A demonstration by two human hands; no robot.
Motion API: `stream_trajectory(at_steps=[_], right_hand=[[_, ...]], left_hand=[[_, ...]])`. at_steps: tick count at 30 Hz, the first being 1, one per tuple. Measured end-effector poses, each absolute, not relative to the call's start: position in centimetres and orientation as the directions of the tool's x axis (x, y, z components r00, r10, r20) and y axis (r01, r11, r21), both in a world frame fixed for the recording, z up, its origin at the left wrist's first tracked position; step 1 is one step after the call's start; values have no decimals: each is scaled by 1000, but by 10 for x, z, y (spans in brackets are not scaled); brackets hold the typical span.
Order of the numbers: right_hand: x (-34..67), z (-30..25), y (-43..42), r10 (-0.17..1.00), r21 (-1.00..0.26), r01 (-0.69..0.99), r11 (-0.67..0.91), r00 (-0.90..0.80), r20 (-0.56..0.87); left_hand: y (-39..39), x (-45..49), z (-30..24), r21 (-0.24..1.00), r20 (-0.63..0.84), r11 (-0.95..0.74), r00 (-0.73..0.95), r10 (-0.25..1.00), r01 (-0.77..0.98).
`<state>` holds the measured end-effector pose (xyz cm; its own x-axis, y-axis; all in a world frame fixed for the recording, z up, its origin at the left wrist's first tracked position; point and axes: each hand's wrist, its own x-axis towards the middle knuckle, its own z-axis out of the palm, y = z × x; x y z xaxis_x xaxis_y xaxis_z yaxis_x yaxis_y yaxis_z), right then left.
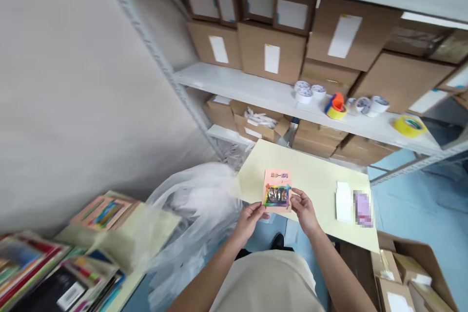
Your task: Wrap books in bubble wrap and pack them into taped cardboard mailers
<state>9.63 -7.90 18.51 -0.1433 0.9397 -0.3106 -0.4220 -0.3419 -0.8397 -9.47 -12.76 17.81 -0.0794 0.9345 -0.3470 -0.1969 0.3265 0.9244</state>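
Note:
A pink picture book [278, 179] with a rainbow-framed image on its cover is held up over the near edge of a pale yellow table [310, 168]. My left hand [251, 217] grips its lower left corner, thumb on the front. On the other side, my right hand [303, 208] pinches the lower right edge between thumb and fingers. The cover faces me, roughly upright. Whether it is one book or a thin stack cannot be told.
White slips [343, 202] and a blurred purple item [363, 208] lie on the table's right. Plastic wrap [197, 209] bulges at left beside piled books [40, 273]. Behind, a shelf [252, 85] carries tape rolls [409, 126] and cartons [272, 51]. An open carton [426, 248] holds boxes at lower right.

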Motion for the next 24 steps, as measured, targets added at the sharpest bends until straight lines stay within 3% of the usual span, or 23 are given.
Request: stream_trajectory(at_steps=[5,15,24], right_hand=[[138,190,-59,957,-853,-451,-263,-12,-289],[161,203,-25,942,-934,-308,-179,220,-253],[119,204,-3,930,-949,-272,-159,280,-236]], left_hand=[[-102,-61,174,918,-366,373,72,928,-137],[-63,-49,175,949,-294,314,287,912,-27],[-39,-87,163,896,-376,400,150,915,-195]])
